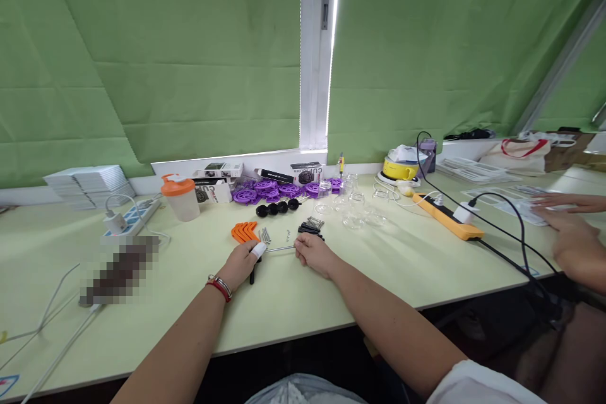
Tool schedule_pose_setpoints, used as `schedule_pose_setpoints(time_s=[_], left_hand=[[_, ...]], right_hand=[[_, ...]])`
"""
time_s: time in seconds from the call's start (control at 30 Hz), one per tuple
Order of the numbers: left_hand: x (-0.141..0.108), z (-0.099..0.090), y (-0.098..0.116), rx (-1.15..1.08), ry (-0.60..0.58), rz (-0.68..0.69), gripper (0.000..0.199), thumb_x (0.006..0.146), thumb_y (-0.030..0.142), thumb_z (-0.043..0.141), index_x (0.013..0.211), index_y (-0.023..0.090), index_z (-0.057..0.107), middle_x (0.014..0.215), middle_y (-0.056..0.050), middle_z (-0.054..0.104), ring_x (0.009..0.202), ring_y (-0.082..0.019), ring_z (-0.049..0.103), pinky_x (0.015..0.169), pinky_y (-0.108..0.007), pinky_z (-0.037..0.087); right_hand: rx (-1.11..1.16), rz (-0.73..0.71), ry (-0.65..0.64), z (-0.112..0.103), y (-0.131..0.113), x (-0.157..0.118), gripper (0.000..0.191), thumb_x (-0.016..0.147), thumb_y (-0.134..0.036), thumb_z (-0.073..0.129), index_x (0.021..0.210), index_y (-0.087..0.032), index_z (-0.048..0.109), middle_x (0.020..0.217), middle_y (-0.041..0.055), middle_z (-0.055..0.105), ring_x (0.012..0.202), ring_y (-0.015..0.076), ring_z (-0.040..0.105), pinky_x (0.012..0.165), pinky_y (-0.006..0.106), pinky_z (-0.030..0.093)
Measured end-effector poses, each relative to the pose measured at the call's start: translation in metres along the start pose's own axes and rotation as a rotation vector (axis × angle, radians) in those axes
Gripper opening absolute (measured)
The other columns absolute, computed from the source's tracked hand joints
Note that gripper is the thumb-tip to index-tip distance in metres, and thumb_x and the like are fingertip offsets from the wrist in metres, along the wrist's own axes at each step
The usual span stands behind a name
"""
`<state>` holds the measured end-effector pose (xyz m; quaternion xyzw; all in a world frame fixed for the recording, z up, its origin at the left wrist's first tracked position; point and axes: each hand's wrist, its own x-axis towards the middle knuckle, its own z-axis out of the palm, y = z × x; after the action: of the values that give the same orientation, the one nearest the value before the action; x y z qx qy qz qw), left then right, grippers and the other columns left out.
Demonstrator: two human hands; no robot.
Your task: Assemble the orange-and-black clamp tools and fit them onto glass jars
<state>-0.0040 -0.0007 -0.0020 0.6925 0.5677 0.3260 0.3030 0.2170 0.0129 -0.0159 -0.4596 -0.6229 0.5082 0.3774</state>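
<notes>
A thin metal rod [281, 249] spans the gap between my two hands, roughly level above the table. My left hand [241, 263], with a white wrap on one finger, is closed on a black part [252, 274] at the rod's left end; the part's full shape is hidden. Fingers of my right hand [313, 254] pinch the rod's other end. Just beyond my hands lie orange angled pieces [244, 232], short metal pins [264, 236], tiny screws [288, 235], black parts [308, 227] and small springs [315, 221].
Behind are black round knobs [278, 207], purple plastic parts [277, 190], clear cups [356, 209] and printed boxes [307, 173]. An orange-lidded shaker bottle [182, 199] stands left. An orange power strip [447, 218] with cables lies right, near another person's hands [575, 227].
</notes>
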Motion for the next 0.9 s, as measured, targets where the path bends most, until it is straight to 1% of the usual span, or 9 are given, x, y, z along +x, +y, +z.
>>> schedule_pose_setpoints(time_s=[0.1, 0.17, 0.4, 0.6, 0.73, 0.9], left_hand=[[0.0012, 0.0007, -0.0027, 0.002, -0.002, 0.003, 0.035, 0.081, 0.052, 0.043, 0.066, 0.020, 0.044, 0.063, 0.002, 0.041, 0.059, -0.015, 0.038, 0.057, -0.027, 0.028], [0.0018, 0.0012, -0.0046, 0.009, -0.001, 0.005, 0.035, 0.082, 0.052, 0.042, 0.067, 0.021, 0.044, 0.063, 0.002, 0.041, 0.059, -0.015, 0.038, 0.057, -0.026, 0.029], [0.0025, 0.0011, -0.0072, 0.028, -0.004, 0.013, 0.032, 0.083, 0.049, 0.041, 0.068, 0.021, 0.047, 0.064, 0.002, 0.042, 0.059, -0.016, 0.040, 0.057, -0.027, 0.028], [0.0020, 0.0017, -0.0062, 0.009, -0.001, -0.002, 0.033, 0.083, 0.049, 0.041, 0.067, 0.021, 0.044, 0.063, 0.002, 0.039, 0.058, -0.015, 0.036, 0.055, -0.026, 0.027], [0.0005, 0.0009, -0.0027, 0.000, -0.004, -0.012, 0.033, 0.082, 0.050, 0.043, 0.066, 0.021, 0.043, 0.063, 0.002, 0.040, 0.059, -0.015, 0.037, 0.055, -0.026, 0.027], [0.0002, 0.0006, -0.0012, 0.004, -0.011, -0.009, 0.035, 0.082, 0.052, 0.043, 0.067, 0.020, 0.043, 0.063, 0.002, 0.039, 0.059, -0.015, 0.037, 0.055, -0.026, 0.027]], right_hand=[[0.032, -0.015, -0.018, -0.0012, -0.0014, -0.0019, 0.009, 0.080, -0.026, 0.054, 0.080, -0.020, 0.048, 0.060, -0.0050, 0.052, 0.048, 0.0086, 0.045, 0.051, 0.023, 0.036], [0.033, -0.042, -0.024, -0.0018, -0.0006, -0.0019, 0.009, 0.078, -0.023, 0.056, 0.082, -0.020, 0.048, 0.060, -0.0055, 0.051, 0.049, 0.0087, 0.046, 0.053, 0.024, 0.038], [0.002, -0.057, -0.022, -0.0013, 0.0061, 0.0027, 0.004, 0.079, -0.021, 0.053, 0.077, -0.019, 0.049, 0.063, -0.0037, 0.053, 0.049, 0.0079, 0.047, 0.052, 0.023, 0.037], [0.018, -0.035, -0.011, -0.0002, 0.0040, 0.0017, 0.008, 0.081, -0.023, 0.052, 0.075, -0.019, 0.049, 0.062, -0.0034, 0.054, 0.048, 0.0080, 0.046, 0.053, 0.024, 0.037], [0.004, -0.029, -0.007, 0.0004, 0.0030, 0.0016, 0.013, 0.082, -0.025, 0.052, 0.072, -0.018, 0.049, 0.060, -0.0033, 0.053, 0.047, 0.0080, 0.045, 0.055, 0.024, 0.038], [0.032, -0.027, -0.006, 0.0014, 0.0030, 0.0024, 0.012, 0.081, -0.025, 0.053, 0.071, -0.018, 0.050, 0.061, -0.0034, 0.053, 0.047, 0.0076, 0.045, 0.054, 0.024, 0.037]])
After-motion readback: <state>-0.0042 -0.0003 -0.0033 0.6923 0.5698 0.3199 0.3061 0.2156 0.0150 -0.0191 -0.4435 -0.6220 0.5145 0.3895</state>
